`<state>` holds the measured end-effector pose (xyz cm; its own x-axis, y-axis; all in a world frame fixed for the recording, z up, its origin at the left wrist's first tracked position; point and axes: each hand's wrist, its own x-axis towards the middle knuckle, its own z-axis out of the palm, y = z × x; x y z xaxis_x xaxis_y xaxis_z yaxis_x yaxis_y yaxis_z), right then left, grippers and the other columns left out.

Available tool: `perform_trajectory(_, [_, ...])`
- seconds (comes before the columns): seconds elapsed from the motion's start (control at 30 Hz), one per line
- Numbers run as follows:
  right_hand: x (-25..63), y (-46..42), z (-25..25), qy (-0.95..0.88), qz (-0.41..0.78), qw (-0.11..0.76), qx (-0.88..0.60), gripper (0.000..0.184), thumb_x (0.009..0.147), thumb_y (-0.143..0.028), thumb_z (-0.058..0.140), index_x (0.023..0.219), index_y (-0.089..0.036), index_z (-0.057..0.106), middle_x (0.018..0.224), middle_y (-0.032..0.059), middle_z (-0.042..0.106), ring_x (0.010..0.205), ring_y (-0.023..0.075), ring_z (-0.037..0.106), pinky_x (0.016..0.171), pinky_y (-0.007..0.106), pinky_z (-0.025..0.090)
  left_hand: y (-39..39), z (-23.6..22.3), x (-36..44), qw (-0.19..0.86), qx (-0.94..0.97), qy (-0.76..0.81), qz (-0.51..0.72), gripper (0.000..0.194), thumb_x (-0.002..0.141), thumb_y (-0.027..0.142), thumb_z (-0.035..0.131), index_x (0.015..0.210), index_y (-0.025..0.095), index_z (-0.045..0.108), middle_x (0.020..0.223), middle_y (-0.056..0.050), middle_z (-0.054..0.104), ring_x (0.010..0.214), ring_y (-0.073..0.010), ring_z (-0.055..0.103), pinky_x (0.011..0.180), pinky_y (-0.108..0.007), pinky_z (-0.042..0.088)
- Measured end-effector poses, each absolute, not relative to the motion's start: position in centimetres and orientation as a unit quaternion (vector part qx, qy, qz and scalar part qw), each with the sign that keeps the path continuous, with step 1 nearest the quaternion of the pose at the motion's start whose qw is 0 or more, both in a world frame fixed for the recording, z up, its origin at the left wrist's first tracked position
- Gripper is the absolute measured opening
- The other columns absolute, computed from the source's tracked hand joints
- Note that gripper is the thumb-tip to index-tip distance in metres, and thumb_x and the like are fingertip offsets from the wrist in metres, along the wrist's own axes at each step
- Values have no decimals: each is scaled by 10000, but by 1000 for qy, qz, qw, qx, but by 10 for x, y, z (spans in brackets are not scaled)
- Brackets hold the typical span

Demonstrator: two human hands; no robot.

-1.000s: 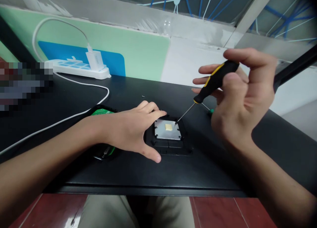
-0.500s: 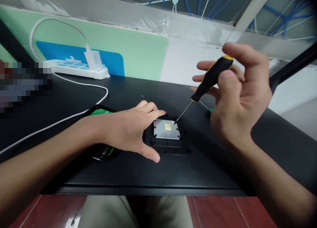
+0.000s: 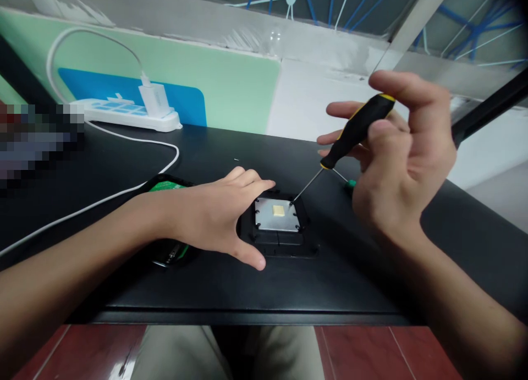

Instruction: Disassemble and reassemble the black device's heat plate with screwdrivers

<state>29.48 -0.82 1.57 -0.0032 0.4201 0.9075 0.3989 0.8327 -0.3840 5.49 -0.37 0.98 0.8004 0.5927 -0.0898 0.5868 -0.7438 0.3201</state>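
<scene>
My right hand (image 3: 396, 154) grips a black-and-yellow screwdriver (image 3: 357, 130) by its handle, index finger bent over toward the handle's end. The shaft slants down to a screw at the upper right corner of a silver metal plate (image 3: 272, 223). A small cream-coloured pad (image 3: 278, 210) sits on that plate, which is fixed in a black plastic cover (image 3: 289, 251) lying on the table. My left hand (image 3: 218, 215) spans the cover's left side, thumb at the near edge and fingers at the far edge, steadying it. Its fingertips are partly hidden.
Under my left forearm lies a black casing with a green circuit board (image 3: 167, 185). Behind my right hand shows a green-handled screwdriver (image 3: 350, 185). A tiny screw (image 3: 236, 159) lies farther back. A white power strip (image 3: 160, 121) with charger and cable (image 3: 124, 192) stands at the left.
The screwdriver's handle has turned and leaned slightly to the right, with the right hand's fingers shifting on it. Its tip stays at the same corner screw. My left hand holds its place.
</scene>
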Motion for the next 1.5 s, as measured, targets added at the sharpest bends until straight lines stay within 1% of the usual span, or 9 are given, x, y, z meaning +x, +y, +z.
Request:
perform_trajectory(0.1, [296,-9,16,-712,-17,637,-296,332,1031,-509,498,1287,-365,653,1125,-6,672,875,122,684,639,276,605,-5,11,54,169,932,322,4,1241,728,774,746,1659,173,185,1582,-152,414,1504,-400,294,1155,-443,390])
perform_trajectory(0.27, [301,-3,14,-723,-107,610,-307,410,948,-483,660,1339,-363,631,1192,-19,629,766,80,525,595,249,483,-5,11,55,166,931,326,-2,1259,734,774,748,1666,157,167,1601,-164,394,1527,-397,270,1176,-435,380])
perform_trajectory(0.47, [304,0,13,-738,-59,612,-279,454,988,-567,577,1383,-345,600,1049,10,620,974,138,661,717,289,593,-5,11,56,163,931,326,-6,1272,731,786,745,1670,164,156,1611,-159,381,1530,-394,267,1196,-458,366])
perform_trajectory(0.57, [307,1,14,-738,-41,623,-257,429,990,-549,586,1371,-353,607,1094,21,612,1083,166,665,789,326,637,-5,11,55,164,931,327,-6,1274,728,793,744,1671,171,156,1611,-155,382,1536,-397,258,1196,-463,371])
perform_trajectory(0.7, [308,6,14,-710,-59,663,-233,419,967,-555,620,1341,-365,614,1160,20,607,1098,166,652,858,384,665,-4,11,55,163,932,324,-4,1277,724,792,745,1670,165,158,1606,-161,395,1537,-395,265,1193,-451,381])
perform_trajectory(0.87, [308,13,9,-695,-67,675,-238,338,994,-491,608,1304,-359,625,1098,19,607,1064,153,659,768,313,651,-4,10,54,160,930,330,-12,1294,724,826,715,1678,186,121,1649,-170,340,1569,-434,195,1186,-487,391])
perform_trajectory(1.0, [314,17,8,-701,-104,663,-239,385,1000,-525,580,1337,-341,609,1152,17,604,988,125,638,740,287,590,-5,11,55,163,928,334,-20,1289,731,817,715,1680,178,122,1650,-172,334,1573,-431,190,1199,-497,379])
perform_trajectory(1.37, [310,10,9,-709,-121,640,-271,361,1015,-519,550,1351,-395,593,1277,-15,605,1044,138,636,898,362,552,-6,13,54,163,930,329,-13,1249,740,787,726,1673,190,150,1630,-151,377,1564,-415,216,1190,-473,388])
perform_trajectory(1.5, [309,10,8,-700,-124,651,-266,383,996,-547,563,1327,-362,620,1258,4,635,987,149,644,834,361,549,-5,11,54,165,930,328,-9,1259,735,806,718,1673,195,142,1641,-162,361,1568,-428,206,1190,-490,385])
